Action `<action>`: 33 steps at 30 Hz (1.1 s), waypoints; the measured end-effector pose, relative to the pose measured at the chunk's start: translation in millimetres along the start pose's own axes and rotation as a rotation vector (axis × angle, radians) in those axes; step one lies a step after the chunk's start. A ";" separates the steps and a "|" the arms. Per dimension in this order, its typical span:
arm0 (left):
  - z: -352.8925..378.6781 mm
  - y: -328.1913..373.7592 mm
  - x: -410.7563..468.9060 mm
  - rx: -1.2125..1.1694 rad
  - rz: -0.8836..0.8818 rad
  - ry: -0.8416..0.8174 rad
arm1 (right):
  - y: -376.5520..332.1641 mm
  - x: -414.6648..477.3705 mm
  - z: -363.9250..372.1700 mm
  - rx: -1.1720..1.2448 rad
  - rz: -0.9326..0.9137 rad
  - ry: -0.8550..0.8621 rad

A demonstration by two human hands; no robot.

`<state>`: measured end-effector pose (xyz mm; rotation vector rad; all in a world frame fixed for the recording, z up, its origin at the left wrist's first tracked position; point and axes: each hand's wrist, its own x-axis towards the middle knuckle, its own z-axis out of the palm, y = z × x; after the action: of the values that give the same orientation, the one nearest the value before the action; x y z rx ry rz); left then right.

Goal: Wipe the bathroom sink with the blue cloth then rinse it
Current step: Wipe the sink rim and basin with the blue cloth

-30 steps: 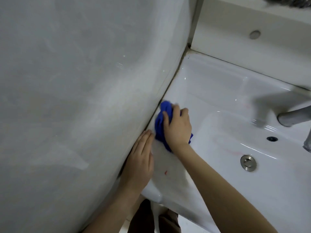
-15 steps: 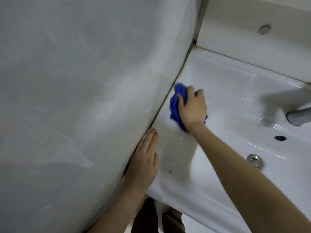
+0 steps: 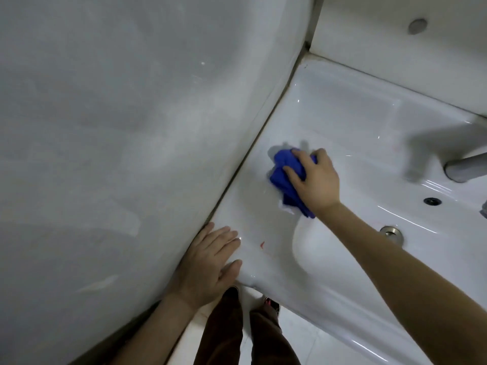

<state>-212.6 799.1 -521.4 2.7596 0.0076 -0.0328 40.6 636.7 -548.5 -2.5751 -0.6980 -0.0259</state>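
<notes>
My right hand (image 3: pixel 315 181) presses a bunched blue cloth (image 3: pixel 286 175) onto the flat left ledge of the white sink (image 3: pixel 347 119), just left of the basin. My left hand (image 3: pixel 209 266) lies flat, fingers spread, on the sink's front left corner against the wall. A small red mark (image 3: pixel 262 244) sits on the ledge between the two hands. In the basin's bottom is a metal drain (image 3: pixel 391 231), with a dark overflow hole (image 3: pixel 432 201) behind it.
A grey faucet spout (image 3: pixel 465 168) juts in from the right edge above the basin. A pale wall (image 3: pixel 118 140) runs along the sink's left side. A white back panel (image 3: pixel 395 46) with a round grey cap stands behind. My legs and shoes (image 3: pixel 271 306) show below on tiled floor.
My right hand has slid the blue cloth along the ledge away from the wall seam and further toward the back and basin. The left hand has stayed on the front corner, fingers spreading a little.
</notes>
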 end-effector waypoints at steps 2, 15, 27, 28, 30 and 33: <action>5.9 -2.6 1.3 -0.004 0.003 0.072 | 8.8 40.8 0.8 -0.023 0.150 0.052; 9.6 -0.9 3.4 -0.066 -0.008 0.198 | -15.2 -47.9 -2.1 -0.007 -0.230 -0.150; 1.9 2.8 1.4 -0.173 -0.060 0.182 | -21.5 -156.4 -43.1 0.052 -0.289 -0.434; 2.1 3.0 1.2 -0.187 -0.077 0.184 | -10.8 -163.0 -54.4 0.057 -0.285 -0.470; 4.1 2.8 1.6 -0.199 -0.088 0.184 | -4.9 -165.3 -58.6 0.070 -0.275 -0.468; 5.6 1.5 2.0 -0.181 -0.077 0.184 | -44.3 -136.9 -27.2 0.116 -0.293 -0.434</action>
<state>-210.7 795.6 -526.0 2.5705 0.1582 0.1921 -97.1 593.5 -523.7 -2.3639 -1.1912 0.4769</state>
